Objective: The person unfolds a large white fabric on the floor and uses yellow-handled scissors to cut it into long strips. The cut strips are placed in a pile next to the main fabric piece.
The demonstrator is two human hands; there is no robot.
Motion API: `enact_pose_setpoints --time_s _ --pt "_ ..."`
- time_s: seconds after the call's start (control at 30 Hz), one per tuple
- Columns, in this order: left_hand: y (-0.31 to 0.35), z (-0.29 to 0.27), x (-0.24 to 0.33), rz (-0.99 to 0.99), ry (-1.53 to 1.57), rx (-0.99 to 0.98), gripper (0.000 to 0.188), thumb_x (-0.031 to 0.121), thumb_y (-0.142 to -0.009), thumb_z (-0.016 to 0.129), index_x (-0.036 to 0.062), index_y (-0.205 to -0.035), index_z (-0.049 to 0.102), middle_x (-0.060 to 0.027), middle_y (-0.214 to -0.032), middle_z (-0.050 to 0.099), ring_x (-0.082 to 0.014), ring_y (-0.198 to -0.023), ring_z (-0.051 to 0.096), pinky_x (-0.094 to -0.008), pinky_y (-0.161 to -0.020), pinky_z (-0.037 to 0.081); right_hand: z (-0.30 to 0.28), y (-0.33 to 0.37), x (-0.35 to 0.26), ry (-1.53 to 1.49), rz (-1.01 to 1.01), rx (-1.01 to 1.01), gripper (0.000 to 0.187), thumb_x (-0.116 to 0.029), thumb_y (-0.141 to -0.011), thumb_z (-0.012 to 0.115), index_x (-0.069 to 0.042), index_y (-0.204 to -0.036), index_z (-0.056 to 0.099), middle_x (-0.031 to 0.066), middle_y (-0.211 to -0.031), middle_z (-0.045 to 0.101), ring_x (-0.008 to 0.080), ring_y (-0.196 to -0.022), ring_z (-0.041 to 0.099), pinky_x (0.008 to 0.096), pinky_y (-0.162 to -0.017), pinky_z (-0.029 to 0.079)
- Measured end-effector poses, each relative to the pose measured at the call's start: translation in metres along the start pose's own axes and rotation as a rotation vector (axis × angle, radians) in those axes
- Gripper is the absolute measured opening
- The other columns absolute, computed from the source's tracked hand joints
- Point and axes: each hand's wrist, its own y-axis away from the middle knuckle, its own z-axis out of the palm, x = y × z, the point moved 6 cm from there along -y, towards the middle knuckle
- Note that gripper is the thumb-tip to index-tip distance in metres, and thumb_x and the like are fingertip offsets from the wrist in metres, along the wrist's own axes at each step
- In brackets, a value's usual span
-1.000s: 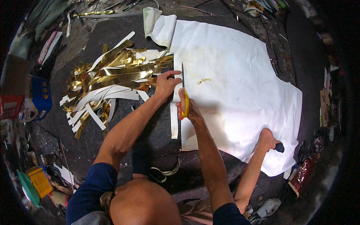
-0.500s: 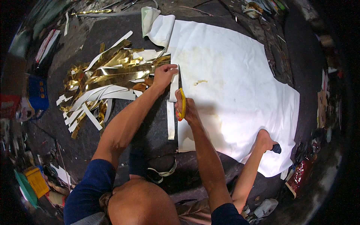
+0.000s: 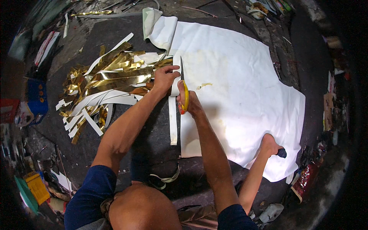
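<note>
A large white sheet (image 3: pixel 237 73), apparently of thin vinyl or similar material, lies spread on the dark floor mat. My right hand (image 3: pixel 192 102) is closed round the yellow handles of scissors (image 3: pixel 186 96), whose blades point away from me along the sheet's left side. A narrow white strip (image 3: pixel 173 122) hangs off that side, partly cut free, its near end lying on the mat. With thumb and forefinger, my left hand (image 3: pixel 164 79) pinches the strip beside the blades. Left of that hand lies a pile of gold and white strips (image 3: pixel 111 76).
One corner of the sheet is rolled over (image 3: pixel 163 32) at the far side. My bare foot (image 3: pixel 270 143) rests on its near right part. A blue box (image 3: pixel 37 97) stands at the left, and a yellow piece (image 3: pixel 37 186) lies lower left. Scraps litter the floor's edges.
The scissors and my right hand have moved slightly away from me along the cut, and the blades look more closed. The loose strip end has shifted a little left.
</note>
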Motion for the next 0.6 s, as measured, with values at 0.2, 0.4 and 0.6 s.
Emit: enact_pose_setpoints --time_s 0.2,0.4,0.6 --pt "0.002 0.002 0.005 -0.009 0.055 -0.011 0.03 0.002 -0.078 0.068 0.0007 -0.108 0.071 -0.0109 -0.099 0.071 -0.015 -0.086 0.064 -0.027 -0.08 0.051 0.001 -0.007 0.003 -0.035 0.006 0.005 0.084 -0.082 -0.082 0.041 -0.001 -0.07 0.058 0.0077 -0.053 0.053 0.0221 -0.046 0.057 0.0362 -0.043 0.046" --pt "0.005 -0.002 0.011 0.035 -0.011 0.002 0.029 0.003 -0.079 0.068 -0.0001 -0.107 0.071 -0.0102 -0.099 0.07 -0.0139 -0.086 0.063 -0.0261 -0.08 0.05 -0.001 -0.018 -0.007 -0.006 0.004 -0.032 0.095 -0.088 -0.078 0.033 0.003 -0.087 0.056 0.0116 -0.06 0.055 0.0224 -0.047 0.058 0.0362 -0.041 0.045" --pt "0.0 -0.002 0.002 0.01 0.045 -0.021 0.026 0.005 -0.08 0.067 -0.001 -0.105 0.072 -0.0077 -0.094 0.07 -0.0131 -0.084 0.062 -0.0254 -0.077 0.05 -0.003 -0.018 -0.007 0.066 0.012 0.016 0.092 -0.088 -0.078 0.037 0.002 -0.07 0.055 0.0085 -0.052 0.051 0.0228 -0.043 0.055 0.0355 -0.042 0.045"
